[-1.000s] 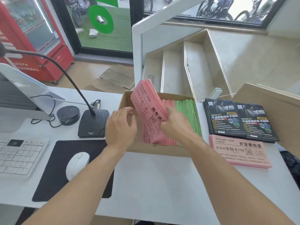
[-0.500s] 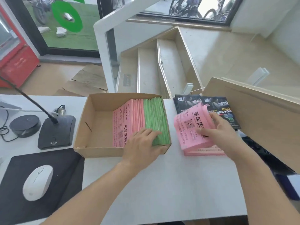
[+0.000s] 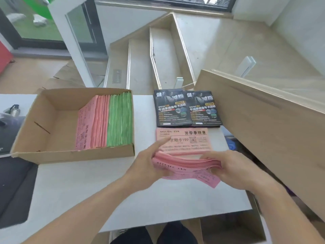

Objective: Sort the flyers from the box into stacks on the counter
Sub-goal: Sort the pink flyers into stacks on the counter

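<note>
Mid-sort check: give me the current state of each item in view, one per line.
Cardboard box: open, left part bare.
Pink flyers in box: on edge.
Green flyers in box: on edge.
Black flyers: two stacks, flat.
Pink counter stack: flat.
Pink bundle: held, fanned.
Left hand: gripping bundle.
Right hand: gripping bundle.

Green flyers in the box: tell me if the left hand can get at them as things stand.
Probably not at once. The green flyers stand exposed in the open-topped box, nothing over them, but the left hand shares a grip on the pink bundle with the right hand.
</note>
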Available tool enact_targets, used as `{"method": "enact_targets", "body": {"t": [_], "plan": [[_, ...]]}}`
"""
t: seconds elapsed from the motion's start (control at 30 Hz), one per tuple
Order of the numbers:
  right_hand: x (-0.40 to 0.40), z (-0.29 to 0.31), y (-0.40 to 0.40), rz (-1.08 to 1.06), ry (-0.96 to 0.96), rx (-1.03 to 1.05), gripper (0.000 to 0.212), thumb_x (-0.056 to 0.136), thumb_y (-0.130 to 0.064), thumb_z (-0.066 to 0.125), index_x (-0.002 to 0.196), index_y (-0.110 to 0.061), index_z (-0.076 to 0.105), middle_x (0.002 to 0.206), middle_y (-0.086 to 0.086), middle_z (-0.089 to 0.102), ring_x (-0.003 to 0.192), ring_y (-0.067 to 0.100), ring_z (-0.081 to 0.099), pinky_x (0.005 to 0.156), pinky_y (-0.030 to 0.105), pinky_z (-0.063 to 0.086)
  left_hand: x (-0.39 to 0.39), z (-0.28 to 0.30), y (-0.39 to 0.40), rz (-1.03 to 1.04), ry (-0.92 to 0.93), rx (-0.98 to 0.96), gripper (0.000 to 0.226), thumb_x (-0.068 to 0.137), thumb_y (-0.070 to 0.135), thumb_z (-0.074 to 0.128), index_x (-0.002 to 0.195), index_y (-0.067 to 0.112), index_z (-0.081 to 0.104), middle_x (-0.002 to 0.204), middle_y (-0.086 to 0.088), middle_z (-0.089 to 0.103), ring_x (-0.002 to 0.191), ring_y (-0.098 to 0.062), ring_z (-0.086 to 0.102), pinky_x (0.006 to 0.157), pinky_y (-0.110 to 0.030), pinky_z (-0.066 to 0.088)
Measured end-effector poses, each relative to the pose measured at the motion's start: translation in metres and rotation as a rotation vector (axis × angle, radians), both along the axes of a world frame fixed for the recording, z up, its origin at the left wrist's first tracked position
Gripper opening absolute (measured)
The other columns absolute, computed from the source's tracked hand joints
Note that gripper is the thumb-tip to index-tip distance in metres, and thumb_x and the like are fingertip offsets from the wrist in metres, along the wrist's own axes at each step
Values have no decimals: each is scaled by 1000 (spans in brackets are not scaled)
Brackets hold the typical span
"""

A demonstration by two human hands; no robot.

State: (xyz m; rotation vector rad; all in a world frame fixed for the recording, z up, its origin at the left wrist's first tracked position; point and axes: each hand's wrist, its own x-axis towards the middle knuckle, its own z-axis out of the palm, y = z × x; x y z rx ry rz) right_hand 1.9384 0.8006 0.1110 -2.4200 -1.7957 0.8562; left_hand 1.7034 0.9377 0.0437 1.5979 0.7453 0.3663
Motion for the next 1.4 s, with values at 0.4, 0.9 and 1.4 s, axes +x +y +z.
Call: {"method": "enact_targets", "body": {"t": [0.4,0.9,1.4], "plan": [[22,-94,-44,-484,653,410,42,84,-12,83,115,-34,65,108,-20,72,107,4,66,92,24,54,25,-45,-56,376,-6,-119,41,70,-1,88,98,21,69,91,12,77,84,-1,71,69,-14,53],[12,-118,-60,-518,824,535,49,83,-15,83,123,-28,57,118,-13,67,117,11,62,99,37,54,26,-37,-72,495,-85,-139,65,59,43,93,117,38,62,111,10,71,107,-9,66,90,-28,52],[-7,-112,-47,-750,922,619,42,80,-51,80,109,-24,66,104,-10,72,99,5,67,80,24,53,39,-35,-75,602,-111,-220,34,78,40,84,100,21,65,96,9,73,89,-6,67,71,-13,50]]}}
